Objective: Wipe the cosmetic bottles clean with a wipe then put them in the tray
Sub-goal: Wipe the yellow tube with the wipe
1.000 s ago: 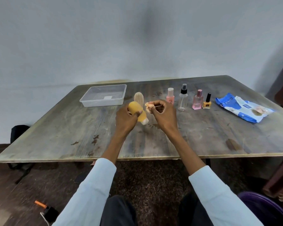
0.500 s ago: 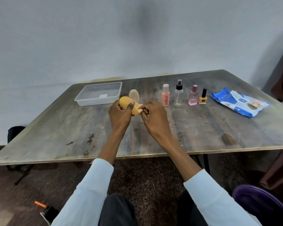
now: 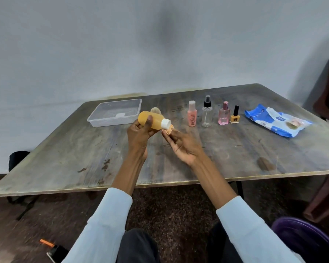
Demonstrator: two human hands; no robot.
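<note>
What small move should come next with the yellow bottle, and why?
Probably bring the wipe in the right hand back onto the yellow bottle. The left hand holds it tilted over the table, cap toward the wipe, and the clear tray holds no bottles yet.

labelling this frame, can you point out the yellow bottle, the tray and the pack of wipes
yellow bottle [image 3: 153, 122]: head view, on its body right of the thumb.
tray [image 3: 110, 122]: head view, on its near wall.
pack of wipes [image 3: 270, 121]: head view, on the white middle of the pack.
</note>
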